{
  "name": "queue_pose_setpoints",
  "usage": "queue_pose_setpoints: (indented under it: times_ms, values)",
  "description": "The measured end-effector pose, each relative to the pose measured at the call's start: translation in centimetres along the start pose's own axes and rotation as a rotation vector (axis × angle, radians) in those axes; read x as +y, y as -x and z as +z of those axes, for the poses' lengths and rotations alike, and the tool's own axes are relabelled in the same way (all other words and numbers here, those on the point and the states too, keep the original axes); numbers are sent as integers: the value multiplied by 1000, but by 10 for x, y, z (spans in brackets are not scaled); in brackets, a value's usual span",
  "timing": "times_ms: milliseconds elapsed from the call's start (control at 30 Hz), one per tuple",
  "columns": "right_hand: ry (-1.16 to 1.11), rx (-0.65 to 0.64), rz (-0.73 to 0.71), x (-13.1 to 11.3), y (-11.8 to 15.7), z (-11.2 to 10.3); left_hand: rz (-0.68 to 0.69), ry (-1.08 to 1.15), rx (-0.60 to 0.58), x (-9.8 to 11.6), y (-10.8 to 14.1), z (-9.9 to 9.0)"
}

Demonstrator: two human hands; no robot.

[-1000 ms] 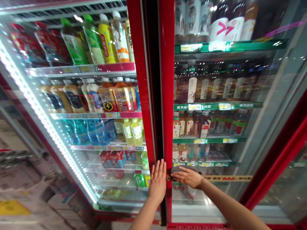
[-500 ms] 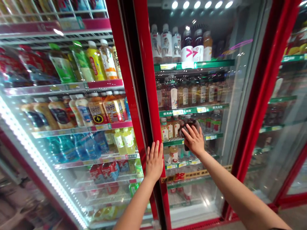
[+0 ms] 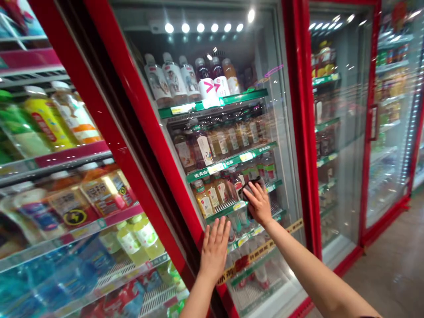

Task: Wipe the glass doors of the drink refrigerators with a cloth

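At lower centre the left hand point(image 3: 214, 249) lies open at the red frame point(image 3: 147, 128); rightward, the right hand point(image 3: 260, 204) spreads over a dark cloth point(image 3: 255, 179) against glass point(image 3: 265, 48).

Dark cloth point(image 3: 255, 180), red door frame point(image 3: 149, 123), green shelf edges point(image 3: 245, 97)

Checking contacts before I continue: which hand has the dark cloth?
The right hand, laid over the dark cloth at the glass door; the left hand shows no cloth, lying at the red frame.
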State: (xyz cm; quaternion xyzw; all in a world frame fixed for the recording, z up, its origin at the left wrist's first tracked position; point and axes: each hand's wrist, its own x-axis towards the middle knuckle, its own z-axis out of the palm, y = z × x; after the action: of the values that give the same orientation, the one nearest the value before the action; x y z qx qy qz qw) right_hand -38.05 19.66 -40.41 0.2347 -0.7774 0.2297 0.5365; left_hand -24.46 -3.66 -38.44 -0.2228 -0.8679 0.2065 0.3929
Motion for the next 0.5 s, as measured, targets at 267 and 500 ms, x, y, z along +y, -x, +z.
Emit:
queue_pose_setpoints:
  times_ms: [267,500]
  values:
    - [40,129,560,-25,112,29,97,16,52,2,-21,15]
    - [40,49,358,44,25,-1,187,65,72,24,-62,31]
